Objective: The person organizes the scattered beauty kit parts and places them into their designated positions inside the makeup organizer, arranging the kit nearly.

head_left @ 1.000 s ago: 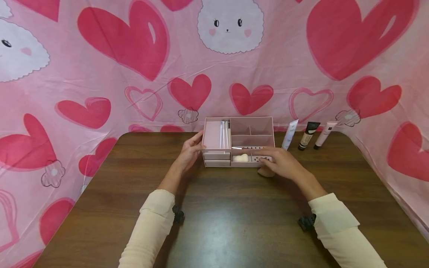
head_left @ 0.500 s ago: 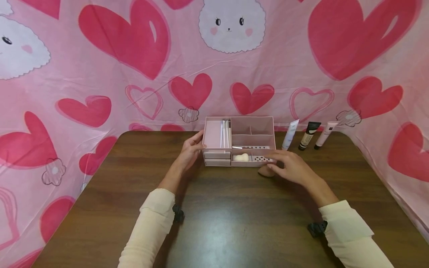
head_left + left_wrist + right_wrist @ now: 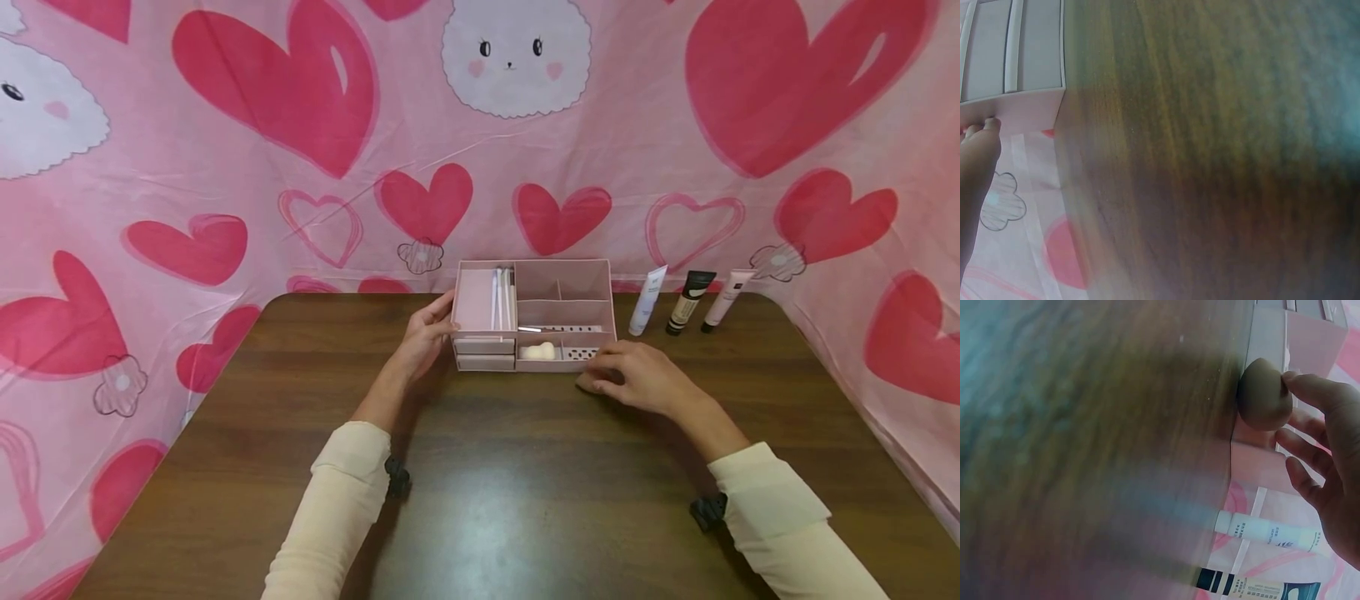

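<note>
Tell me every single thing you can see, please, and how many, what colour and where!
Table: one, brown, under everything
Heart cloth: at least one, pink and red, behind the table
Organizer: one, pink, on the table
Drawers: two, pale pink, organizer's lower left
Slim sticks: several, mostly pale, organizer's top left
Thin stick: one, silvery, middle compartment
Puff: one, cream, front compartment
Dotted patches: two, white with dark spots, middle and front compartments
Egg-shaped thing: one, brown, organizer's front right
Tubes: three, white, black-and-beige, pink, right of organizer
Gadgets: two, black, by the cuffs
Sleeves: two, cream, on both arms
Left hand: one, bare, at organizer's left side
Right hand: one, bare, touching the egg-shaped thing
</note>
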The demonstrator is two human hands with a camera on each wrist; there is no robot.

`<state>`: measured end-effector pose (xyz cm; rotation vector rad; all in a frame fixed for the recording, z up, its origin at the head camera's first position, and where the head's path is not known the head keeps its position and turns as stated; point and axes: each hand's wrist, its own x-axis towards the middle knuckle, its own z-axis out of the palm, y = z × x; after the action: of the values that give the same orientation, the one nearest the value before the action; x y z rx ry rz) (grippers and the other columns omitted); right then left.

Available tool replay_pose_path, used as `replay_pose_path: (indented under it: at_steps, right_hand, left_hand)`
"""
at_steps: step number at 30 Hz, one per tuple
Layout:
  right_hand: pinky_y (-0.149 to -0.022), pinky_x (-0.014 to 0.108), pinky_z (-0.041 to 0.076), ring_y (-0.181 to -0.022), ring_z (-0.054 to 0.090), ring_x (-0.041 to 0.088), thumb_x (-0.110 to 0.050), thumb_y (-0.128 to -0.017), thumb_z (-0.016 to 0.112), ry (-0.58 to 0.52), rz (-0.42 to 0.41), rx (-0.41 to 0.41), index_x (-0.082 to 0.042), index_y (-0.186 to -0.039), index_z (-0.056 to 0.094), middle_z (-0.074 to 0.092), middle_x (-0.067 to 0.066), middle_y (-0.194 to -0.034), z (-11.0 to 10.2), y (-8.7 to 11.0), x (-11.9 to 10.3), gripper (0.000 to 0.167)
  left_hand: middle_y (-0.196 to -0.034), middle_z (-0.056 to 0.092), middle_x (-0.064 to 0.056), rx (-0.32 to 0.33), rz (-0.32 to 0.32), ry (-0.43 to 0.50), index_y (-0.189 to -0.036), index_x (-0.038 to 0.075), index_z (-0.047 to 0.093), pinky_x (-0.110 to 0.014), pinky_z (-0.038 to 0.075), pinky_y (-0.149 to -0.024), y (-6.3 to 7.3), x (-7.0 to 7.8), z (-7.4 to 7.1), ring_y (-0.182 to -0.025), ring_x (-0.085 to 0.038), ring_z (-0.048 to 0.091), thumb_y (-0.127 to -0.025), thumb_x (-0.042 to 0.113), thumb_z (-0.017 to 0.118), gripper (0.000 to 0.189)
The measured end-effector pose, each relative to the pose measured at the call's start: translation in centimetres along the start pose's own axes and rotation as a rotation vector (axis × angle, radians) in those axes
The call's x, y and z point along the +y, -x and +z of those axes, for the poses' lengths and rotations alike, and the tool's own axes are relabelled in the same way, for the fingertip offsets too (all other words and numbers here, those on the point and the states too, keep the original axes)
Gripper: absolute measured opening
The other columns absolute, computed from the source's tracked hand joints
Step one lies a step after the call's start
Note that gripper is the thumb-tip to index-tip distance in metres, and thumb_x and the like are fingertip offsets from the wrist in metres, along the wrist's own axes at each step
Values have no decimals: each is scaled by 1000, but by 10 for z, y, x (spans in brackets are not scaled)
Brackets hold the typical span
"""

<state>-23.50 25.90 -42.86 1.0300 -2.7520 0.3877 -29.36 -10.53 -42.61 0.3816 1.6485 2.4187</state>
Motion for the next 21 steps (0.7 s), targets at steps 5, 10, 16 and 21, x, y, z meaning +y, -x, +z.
replay_pose_path:
  at_steps: [5,10,16,21]
  right_hand:
    - [-77,39,57,-82,63,12,-30,-85,81,17,2,-23,-17,-111,79,72,0,-100,1,-1,-1,30]
    - [-82,42,59,-87,64,13,-28,-86,81,-21,34,-72,-14,-116,78,74,3,-108,-2,2,-1,33]
    - [-83,40,59,-91,65,13,-23,-85,82,-63,53,-104,-12,-113,79,71,2,-106,-5,7,1,30]
    - [-82,40,60,-89,64,12,-19,-82,84,-85,54,-107,-10,-111,79,70,2,-105,-7,10,1,31]
  left_hand:
    - [-170,15,-21,0,-7,-18,-159,-7,17,-20,40,-115,0,-1,0,-157,-34,19,-90,-16,39,73]
    - [-170,15,-20,1,-16,-29,-159,-7,16,-26,36,-120,-2,-1,-1,-157,-34,19,-90,-17,38,72]
    - [-170,15,-21,7,-11,-17,-159,-7,16,-37,23,-128,0,0,0,-157,-33,19,-90,-16,40,74]
    - [-170,15,-22,3,-7,-15,-159,-8,15,-36,23,-128,-1,-1,-1,-157,-33,18,-90,-17,38,74]
